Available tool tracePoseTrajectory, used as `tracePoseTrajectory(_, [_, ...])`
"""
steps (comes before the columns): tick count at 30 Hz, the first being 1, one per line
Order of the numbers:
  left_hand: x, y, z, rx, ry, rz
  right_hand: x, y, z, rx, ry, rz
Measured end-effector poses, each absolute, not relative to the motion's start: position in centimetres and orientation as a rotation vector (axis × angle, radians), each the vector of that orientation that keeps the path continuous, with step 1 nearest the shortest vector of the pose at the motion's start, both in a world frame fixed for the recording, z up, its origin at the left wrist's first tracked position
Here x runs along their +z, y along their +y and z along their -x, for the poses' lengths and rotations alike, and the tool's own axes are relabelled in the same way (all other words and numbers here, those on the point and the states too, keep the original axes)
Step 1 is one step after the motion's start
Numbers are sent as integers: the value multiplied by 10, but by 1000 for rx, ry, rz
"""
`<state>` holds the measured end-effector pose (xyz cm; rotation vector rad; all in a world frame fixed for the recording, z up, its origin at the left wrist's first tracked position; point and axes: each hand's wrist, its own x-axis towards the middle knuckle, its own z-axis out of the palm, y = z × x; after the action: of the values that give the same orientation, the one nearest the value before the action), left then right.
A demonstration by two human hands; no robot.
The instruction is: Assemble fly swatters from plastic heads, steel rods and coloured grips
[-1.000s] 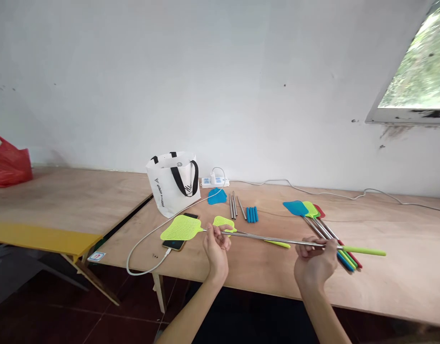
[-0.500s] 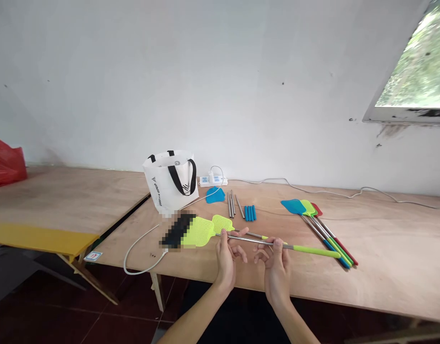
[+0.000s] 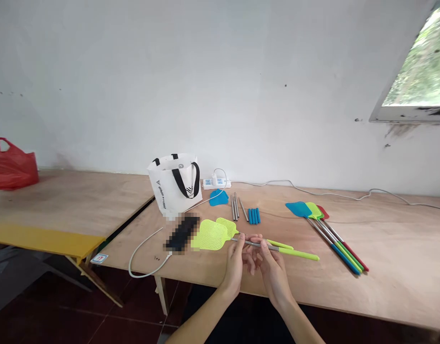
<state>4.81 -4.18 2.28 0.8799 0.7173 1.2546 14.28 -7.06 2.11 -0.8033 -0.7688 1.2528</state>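
Note:
A yellow-green fly swatter point(image 3: 209, 236) with a telescopic metal rod lies across both my hands, its green grip pointing right. My left hand point(image 3: 234, 267) pinches the rod close to the swatter head. Just beside it, my right hand point(image 3: 273, 272) pinches the rod near the grip. Behind the held one, a second yellow-green fly swatter point(image 3: 229, 225) rests on the table, partly covered by my fingers. Further back lie several metal rods point(image 3: 235, 208), several blue grip sleeves point(image 3: 254, 216) and blue swatter heads point(image 3: 219, 198).
On the right, blue, green and red fly swatters point(image 3: 299, 209) lie side by side. A white bag point(image 3: 173, 191) stands back left, near a power strip point(image 3: 217, 183). A dark phone-like object point(image 3: 184, 232), blurred out, has a white cable point(image 3: 147, 275). A red bag point(image 3: 14, 165) sits far left.
My hands have come closer together, and the held swatter's rod has become shorter, its grip drawn in toward the head. The whole view has shifted slightly.

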Motion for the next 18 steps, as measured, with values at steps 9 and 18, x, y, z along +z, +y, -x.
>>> tracePoseTrajectory(9, [33, -44, -42, 1293, 728, -983, 20, -67, -150, 1185, -593, 778])
tracePoseTrajectory(18, [29, -59, -52, 1312, 729, -1153, 8, -73, -134, 1170, -625, 720])
